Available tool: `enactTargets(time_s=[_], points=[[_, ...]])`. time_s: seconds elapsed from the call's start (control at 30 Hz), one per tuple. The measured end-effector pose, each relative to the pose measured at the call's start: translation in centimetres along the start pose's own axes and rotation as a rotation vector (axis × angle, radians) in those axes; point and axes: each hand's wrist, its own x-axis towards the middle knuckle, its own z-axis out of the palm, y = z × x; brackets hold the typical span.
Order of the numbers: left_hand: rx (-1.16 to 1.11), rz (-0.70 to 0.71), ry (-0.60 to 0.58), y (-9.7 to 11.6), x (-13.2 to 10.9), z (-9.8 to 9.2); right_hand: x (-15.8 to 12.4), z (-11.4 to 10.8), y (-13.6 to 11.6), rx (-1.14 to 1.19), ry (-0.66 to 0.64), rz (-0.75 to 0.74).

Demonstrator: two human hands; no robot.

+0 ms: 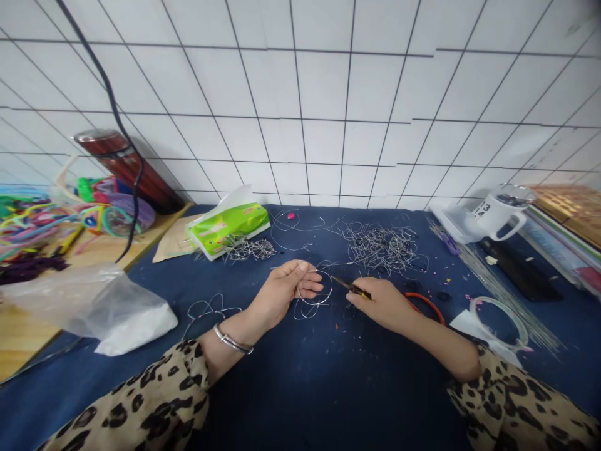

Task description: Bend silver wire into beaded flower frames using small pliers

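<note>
The left hand (287, 287) held a bent wire loop (315, 304) between thumb and forefinger, other fingers loosely curled, above the middle of the bench (328, 388). The right hand (377, 303) was closed around the handles of pliers (353, 288), tips near the loop's right side. A tangled wire pile (382, 246) lay toward the bench's back edge.

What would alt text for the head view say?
A person's left hand holds thin silvery wire loops, while the right hand grips black-and-yellow-handled metal pliers close by, above a dark blue tabletop. Beyond lie a tangled pile of silvery wires and a bright green tissue pack.
</note>
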Motion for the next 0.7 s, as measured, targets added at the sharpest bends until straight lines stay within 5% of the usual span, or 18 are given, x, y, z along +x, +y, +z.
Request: enactTargets(time_s=[0.4,0.7], points=[[0.129,-0.078,-0.077,-0.1,-0.8,1.2,-0.2,-0.4,-0.9,0.39,0.139,0.051],[0.122,-0.101,-0.161,-0.4,-1.9,2.2,-0.5,-0.1,-1.2,0.309,0.071,0.003]])
